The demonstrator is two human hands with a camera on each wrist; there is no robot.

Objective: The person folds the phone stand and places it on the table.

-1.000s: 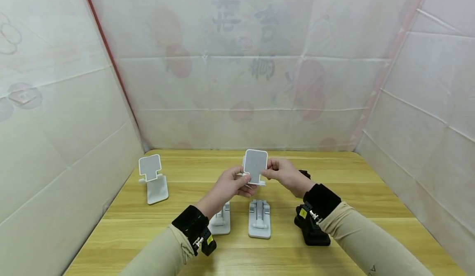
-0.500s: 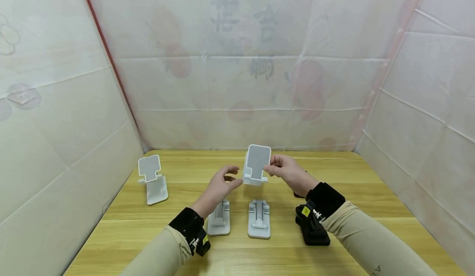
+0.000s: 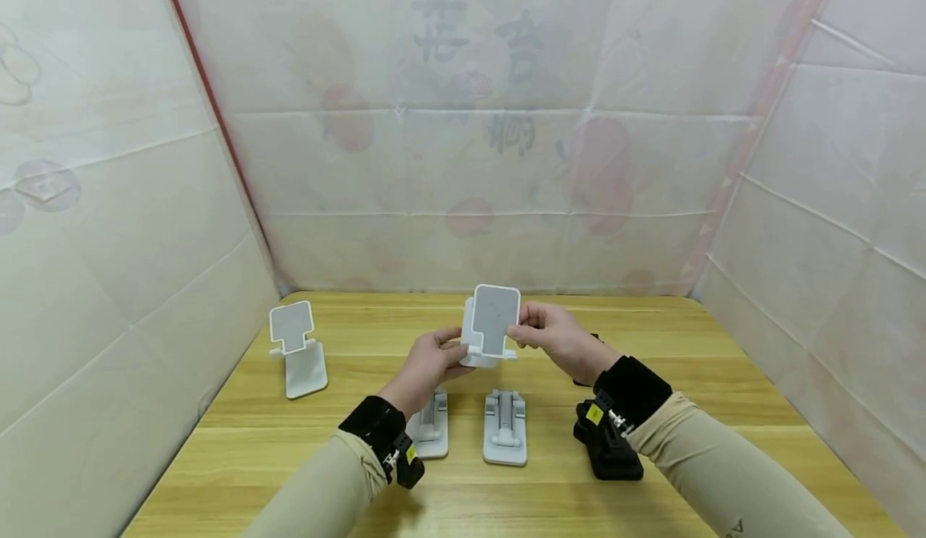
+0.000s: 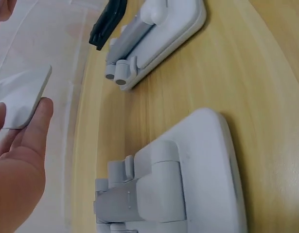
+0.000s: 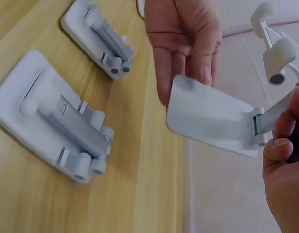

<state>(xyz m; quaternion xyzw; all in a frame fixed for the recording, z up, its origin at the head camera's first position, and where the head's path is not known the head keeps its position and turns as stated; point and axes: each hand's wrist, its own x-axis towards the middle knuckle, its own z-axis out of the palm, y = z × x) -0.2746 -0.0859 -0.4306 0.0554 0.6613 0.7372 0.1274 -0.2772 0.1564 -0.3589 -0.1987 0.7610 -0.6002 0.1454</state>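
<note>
White sheeting (image 3: 492,160) walls in the whole scene, and through the back panel show faint dark characters, too washed out to read, among pale red blotches; a red seam (image 3: 210,96) runs down the left corner. Below sits the wooden table (image 3: 723,409), pale yellow planks with the grain running left to right. Both forearms in beige sleeves reach in from the bottom, each with a black wrist strap carrying a small yellow tag whose print is too small to make out. Up in the middle, above the table, the white phone stand (image 3: 492,330) is held in the air between the two hands, its grey-faced plate upright and facing the camera. The right hand (image 3: 553,337) pinches the plate's right edge between thumb and fingertips, and the right wrist view shows the stand's hinged arm by those fingers. The left hand (image 3: 430,357) comes up from the lower left with fingers curled around the stand's base (image 5: 212,116), thumb on the near face. On the table beneath lie two folded white stands, one under the left wrist (image 3: 428,425) and one just to its right (image 3: 506,427), near each other without touching. A black folded stand (image 3: 608,449) lies beneath the right wrist. Well apart at the left, an opened white stand (image 3: 298,349) stands alone.
</note>
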